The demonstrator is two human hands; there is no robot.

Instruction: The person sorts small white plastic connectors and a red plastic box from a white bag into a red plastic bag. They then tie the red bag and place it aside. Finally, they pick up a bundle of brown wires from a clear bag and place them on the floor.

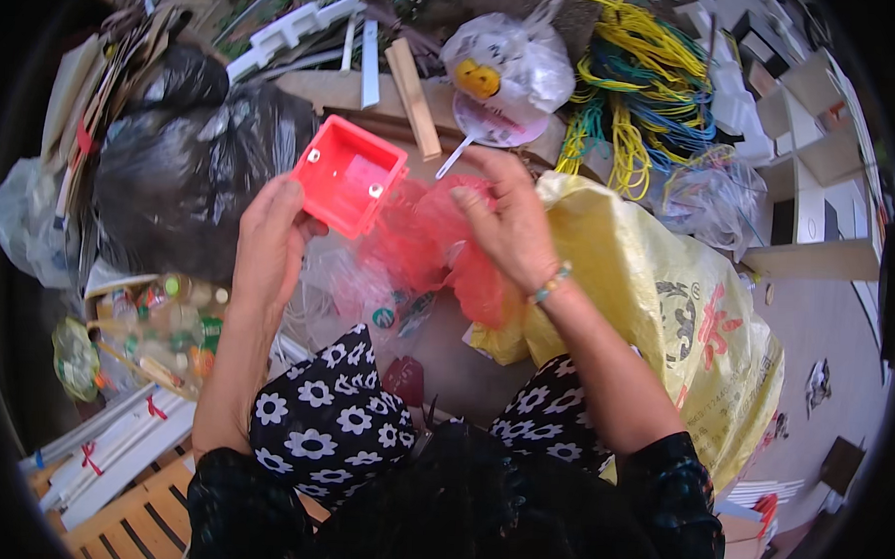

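My left hand [271, 236] grips a square red plastic electrical back box [347, 180] by its left side. The box's hollow face is turned up, and two small pale screw lugs show inside it. My right hand [505, 222], with a beaded bracelet at the wrist, has its thumb and fingers apart over a thin, crumpled red plastic bag [477, 280]. Whether the fingers touch the bag cannot be made out. Clear plastic bags [337, 276] lie below the box, between my hands and my knees. A yellow woven sack [596, 248] gapes beside my right forearm.
Black garbage bags [199, 182] and a carton of plastic bottles [180, 322] stand at left. Bundled yellow, green and blue wires [646, 87] lie at upper right, near white shelving [810, 255]. Ahead are a wooden strip [413, 101], a hand fan [501, 126] and a stuffed white bag [514, 60].
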